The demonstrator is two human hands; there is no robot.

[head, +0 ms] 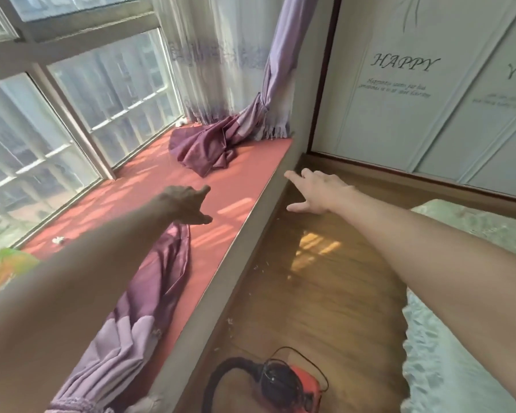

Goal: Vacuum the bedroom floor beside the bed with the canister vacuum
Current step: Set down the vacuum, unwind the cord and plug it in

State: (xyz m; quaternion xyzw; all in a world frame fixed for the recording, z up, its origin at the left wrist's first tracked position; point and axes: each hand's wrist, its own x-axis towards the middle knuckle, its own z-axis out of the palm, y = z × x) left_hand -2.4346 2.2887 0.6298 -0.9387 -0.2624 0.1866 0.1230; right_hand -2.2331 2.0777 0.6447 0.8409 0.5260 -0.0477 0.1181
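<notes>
The red-and-black canister vacuum (283, 383) is being left on the wooden floor (325, 293) at the near edge, its black hose (221, 374) curling beside the window ledge (149, 186), with the bed (447, 368) just to the right. Farther out, both hands are being held open and empty: the left hand (186, 204) over the ledge, the right hand (318, 190) over the floor. Purple curtains (209, 144) are being bunched beyond.

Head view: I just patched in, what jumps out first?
Both bare arms stretch forward, the left hand open over the red window ledge, the right hand open above the wooden floor near the ledge corner. The red canister vacuum sits untouched at bottom centre. Purple curtains are heaped on the ledge.
</notes>
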